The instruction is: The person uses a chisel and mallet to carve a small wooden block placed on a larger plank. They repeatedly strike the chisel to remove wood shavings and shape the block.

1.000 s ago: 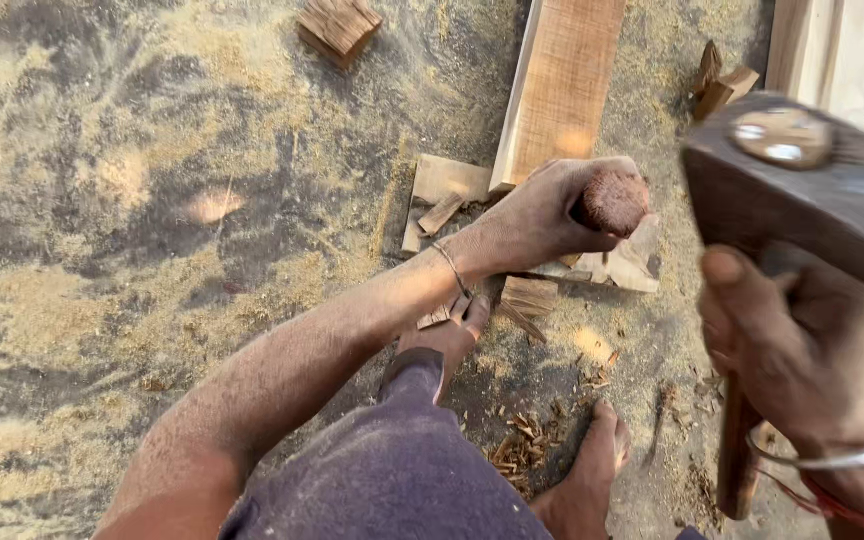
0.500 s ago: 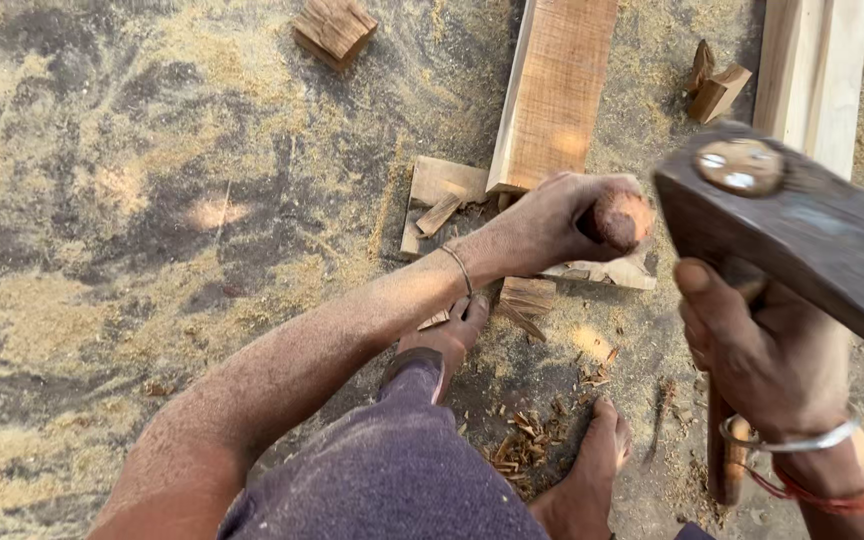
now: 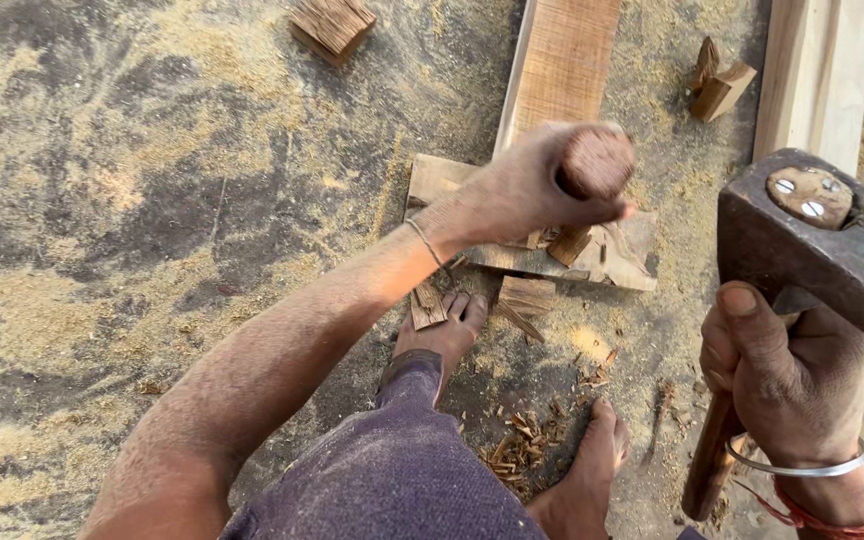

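Two bare feet planting on a sawdust-strewn ground (image 3: 152, 200), toes of one foot (image 3: 442, 335) pressing near a flat wooden piece (image 3: 622, 255), the other foot (image 3: 592, 470) resting beside a scatter of wood chips (image 3: 527, 445). Lying around: a long rough-sawn plank (image 3: 557, 60) running up from the workpiece, a paler planed board (image 3: 817, 70) at the far right, a small square block (image 3: 332, 25) at the top, two little offcuts (image 3: 720, 85) between plank and board. Nothing blocking the struck end, though the left forearm crossing over the near edge of the flat piece. Left hand (image 3: 527, 190) clenching in a full grip around a round wooden handle (image 3: 597, 160) (dusty, flat-topped, likely a chisel, its blade hidden under the fist), holding it upright over the flat piece. Right hand (image 3: 787, 380) wrapping tight round a brown wooden haft (image 3: 709, 455), raising a dark, pitted iron hammer head (image 3: 817, 250) with a wedged eye, well apart from the handle top. Thin metal bangle and red thread circling the right wrist.
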The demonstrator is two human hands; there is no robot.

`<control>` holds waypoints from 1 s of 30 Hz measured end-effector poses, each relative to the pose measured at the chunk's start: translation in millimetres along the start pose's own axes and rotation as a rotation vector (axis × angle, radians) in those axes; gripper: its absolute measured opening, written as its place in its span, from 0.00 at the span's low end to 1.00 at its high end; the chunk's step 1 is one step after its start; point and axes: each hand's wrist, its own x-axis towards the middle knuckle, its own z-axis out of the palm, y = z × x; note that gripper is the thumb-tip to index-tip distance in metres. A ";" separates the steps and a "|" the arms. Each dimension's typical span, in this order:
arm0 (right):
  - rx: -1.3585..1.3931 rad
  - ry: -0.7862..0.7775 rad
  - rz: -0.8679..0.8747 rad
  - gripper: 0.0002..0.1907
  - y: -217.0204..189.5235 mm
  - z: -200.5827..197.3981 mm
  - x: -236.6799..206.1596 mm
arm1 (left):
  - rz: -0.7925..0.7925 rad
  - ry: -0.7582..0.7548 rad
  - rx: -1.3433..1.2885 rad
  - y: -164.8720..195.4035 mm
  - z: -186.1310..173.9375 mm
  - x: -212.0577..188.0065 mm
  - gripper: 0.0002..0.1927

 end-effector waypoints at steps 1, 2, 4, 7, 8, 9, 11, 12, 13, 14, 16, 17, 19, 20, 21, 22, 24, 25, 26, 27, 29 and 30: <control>-0.002 0.000 -0.029 0.19 1.4 -0.5 0.5 | -0.016 -0.026 -0.006 3.8 5.4 0.8 0.39; -0.007 0.002 -0.056 0.19 2.2 -1.1 1.2 | -0.031 -0.055 -0.017 7.2 9.3 -0.1 0.39; -0.031 0.020 -0.083 0.20 0.8 -2.9 0.4 | -0.018 -0.089 0.016 12.0 13.1 -2.4 0.37; -0.066 0.027 -0.062 0.23 -8.6 -3.3 -3.6 | 0.001 -0.114 -0.060 12.1 13.6 -8.9 0.35; -0.068 0.016 -0.048 0.24 -13.9 -3.4 -5.3 | 0.010 -0.119 -0.108 10.7 14.4 -10.9 0.34; -0.069 0.011 -0.083 0.23 -17.9 -0.1 -4.6 | 0.021 -0.111 -0.110 8.9 15.8 -12.3 0.34; -0.068 0.004 -0.204 0.19 -24.0 10.4 0.6 | 0.046 -0.090 -0.105 5.0 19.1 -14.1 0.34; -0.068 0.006 -0.292 0.16 -25.5 17.1 6.0 | 0.030 -0.136 -0.125 3.3 20.9 -14.4 0.30; -0.213 -0.035 -0.410 0.17 -25.6 24.3 14.2 | 0.017 -0.184 -0.144 2.0 22.4 -14.9 0.26; -0.359 -0.076 -0.530 0.19 -24.3 31.5 24.1 | 0.006 -0.230 -0.160 0.8 23.4 -14.3 0.21; -0.410 -0.144 -0.520 0.20 -22.5 36.7 33.0 | 0.084 -0.201 -0.079 -1.1 23.3 -13.6 0.21; -0.310 -0.173 -0.401 0.19 -21.5 35.5 33.8 | 0.124 -0.180 -0.030 -1.7 22.9 -13.8 0.21; -0.188 -0.151 -0.243 0.17 -18.6 29.1 28.5 | 0.076 -0.150 -0.017 -3.0 22.6 -13.9 0.23; -0.171 -0.105 -0.195 0.17 -19.0 20.6 19.0 | 0.034 -0.133 -0.033 -3.4 23.3 -14.7 0.24; -0.147 -0.045 -0.171 0.17 -17.2 15.1 13.0 | 0.063 -0.095 0.016 -4.1 24.4 -15.2 0.27; -0.101 -0.041 -0.221 0.18 -13.3 13.4 9.2 | 0.100 -0.064 0.073 -4.9 25.5 -15.1 0.31; -0.088 -0.025 -0.314 0.19 -4.5 9.8 1.7 | 0.079 -0.090 0.094 -6.0 30.6 -14.3 0.35; -0.113 -0.013 -0.367 0.19 0.9 9.1 0.4 | 0.026 -0.142 0.079 -6.6 32.8 -13.1 0.35; -0.197 0.005 -0.439 0.18 11.0 16.2 6.5 | -0.025 -0.192 0.066 -7.4 34.1 -11.2 0.36; -0.280 0.020 -0.512 0.17 18.8 19.0 10.2 | 0.025 -0.251 0.024 -7.7 36.0 -9.8 0.34; -0.446 -0.061 -0.341 0.19 33.8 21.9 16.4 | 0.123 -0.369 -0.048 -8.4 36.7 -7.0 0.32; -0.529 -0.100 -0.253 0.19 40.0 21.1 17.4 | 0.144 -0.382 -0.032 -8.3 36.9 -6.1 0.32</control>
